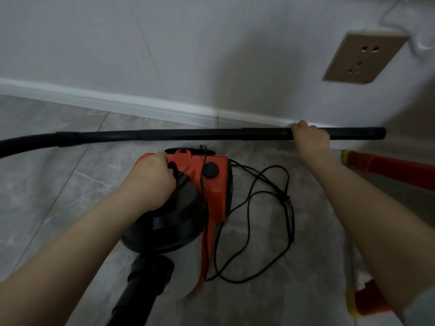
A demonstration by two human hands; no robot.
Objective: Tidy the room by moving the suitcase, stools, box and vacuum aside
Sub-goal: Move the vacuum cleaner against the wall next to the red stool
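Two hands: both are gripping the vacuum.
Left hand (pixel 150 177): curling around the handle of the orange-and-black canister vacuum (pixel 188 198), sitting on the grey floor near the wall.
Right hand (pixel 309 140): clasping the black wand (pixel 188 134), lying level by the skirting board (pixel 141 107).
Cord (pixel 270 208): lying looped beside the canister.

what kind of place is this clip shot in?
Likely a room in a home, down at floor level: grey tiled floor, white skirting board along a pale wall, a wall socket, and a vacuum by the wall.

Dim, flat indoor light; soft shadow on the wall (pixel 235 74); slight blur, edges bowed, perhaps by the wide lens.
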